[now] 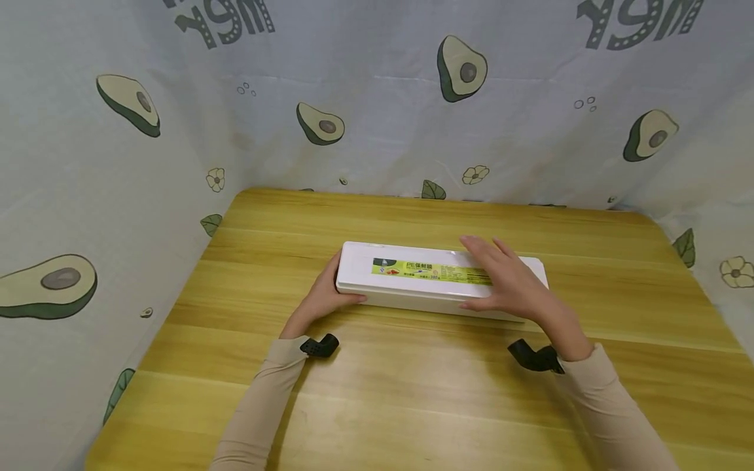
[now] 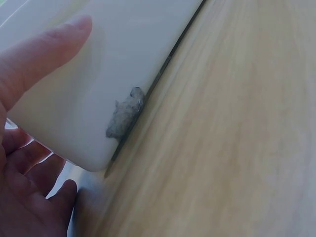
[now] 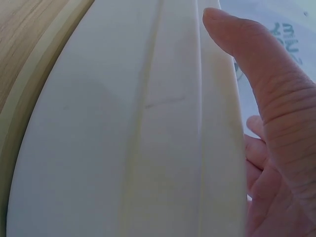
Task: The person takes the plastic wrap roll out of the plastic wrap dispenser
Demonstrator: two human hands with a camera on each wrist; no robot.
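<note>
A long white cling film box (image 1: 412,297) with a green-and-yellow label on its lid lies across the wooden table. My left hand (image 1: 321,297) grips its left end, the thumb (image 2: 54,47) along the front side and the fingers around the end. Low on that side, a crumpled greyish patch (image 2: 126,116) shows in the left wrist view. Over the right part of the lid spreads my right hand (image 1: 512,281). Its thumb (image 3: 276,69) is at the front edge, while its extended fingers reach across to the far edge and cover part of the label.
The wooden table (image 1: 383,386) extends around the box on all sides. Behind it and at both sides hangs a pale curtain (image 1: 389,131) printed with avocados. Each wrist carries a small black camera mount (image 1: 533,356) below the sleeve cuff.
</note>
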